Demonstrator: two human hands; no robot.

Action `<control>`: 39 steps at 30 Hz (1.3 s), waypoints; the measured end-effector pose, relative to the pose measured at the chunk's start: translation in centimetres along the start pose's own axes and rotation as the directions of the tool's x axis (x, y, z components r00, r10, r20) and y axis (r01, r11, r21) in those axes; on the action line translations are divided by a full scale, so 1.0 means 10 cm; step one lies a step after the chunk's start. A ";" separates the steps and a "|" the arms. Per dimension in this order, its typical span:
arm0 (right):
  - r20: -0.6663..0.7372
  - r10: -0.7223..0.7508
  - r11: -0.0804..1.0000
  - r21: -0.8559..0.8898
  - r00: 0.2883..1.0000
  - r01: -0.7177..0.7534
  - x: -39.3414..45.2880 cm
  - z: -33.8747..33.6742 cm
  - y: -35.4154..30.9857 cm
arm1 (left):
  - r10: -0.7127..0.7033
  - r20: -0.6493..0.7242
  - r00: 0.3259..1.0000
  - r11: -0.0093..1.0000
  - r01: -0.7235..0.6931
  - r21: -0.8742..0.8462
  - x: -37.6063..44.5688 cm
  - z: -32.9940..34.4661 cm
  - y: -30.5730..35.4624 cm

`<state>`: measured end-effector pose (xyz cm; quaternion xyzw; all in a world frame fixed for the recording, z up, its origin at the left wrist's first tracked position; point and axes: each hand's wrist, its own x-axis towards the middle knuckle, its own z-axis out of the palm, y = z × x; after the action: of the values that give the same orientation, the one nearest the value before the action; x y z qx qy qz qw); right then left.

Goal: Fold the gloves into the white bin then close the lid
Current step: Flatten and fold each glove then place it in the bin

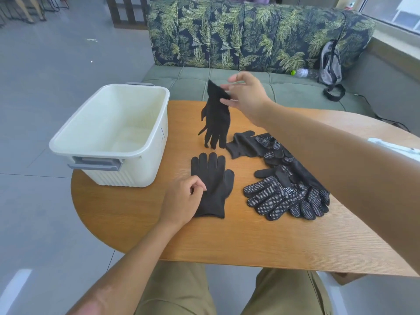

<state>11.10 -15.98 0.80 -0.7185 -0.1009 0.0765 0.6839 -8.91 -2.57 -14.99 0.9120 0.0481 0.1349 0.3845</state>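
Pinched at the cuff by the right hand [244, 96], plain black glove [216, 119] dangling fingers-down over the desk [227, 242], white bin [109, 133] open to its left; left hand [181, 198], fingers curled, pinning its mate [212, 185] flat.

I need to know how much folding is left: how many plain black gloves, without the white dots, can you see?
2. One plain glove hangs from the right hand above the table; the other plain glove lies flat under the left hand. More may be hidden in the dotted pile.

Leaf-print sofa [250, 30] behind wooden table [227, 242] — backpack [330, 62], bottle [304, 73] on its seat
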 end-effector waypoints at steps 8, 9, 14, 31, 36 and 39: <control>0.086 0.123 0.410 -0.912 0.989 0.028 -0.07 -0.16 0.90 | -0.025 0.001 1.000 1.000 0.025 -0.004 0.01 0.00 0.01; 0.107 0.147 0.338 -0.940 0.983 0.052 -0.12 -0.17 0.97 | -0.031 0.001 1.000 1.000 0.031 -0.001 0.01 0.00 0.01; 0.173 0.053 0.134 -0.977 0.983 0.165 -0.28 -0.12 1.20 | -0.037 0.009 0.999 0.999 0.037 0.006 0.01 -0.01 0.01; 0.008 -0.118 0.682 -0.726 0.993 0.087 -0.34 -0.35 0.07 | -0.040 0.027 0.999 0.998 0.041 -0.053 -0.01 -0.01 0.01; 0.167 -0.121 0.503 -0.839 0.978 0.206 -0.40 -0.26 -0.15 | -0.038 -0.040 0.998 0.996 0.035 -0.076 -0.01 0.00 -0.03; 0.213 -0.288 0.372 -0.874 0.934 0.314 -0.44 -0.17 -0.17 | -0.040 -0.053 0.998 0.997 0.036 -0.062 0.00 0.00 -0.02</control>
<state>7.17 -18.63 2.47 -0.9383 -0.2632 -0.1055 0.1979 -8.94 -2.46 -15.19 0.8947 0.0716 0.1534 0.4133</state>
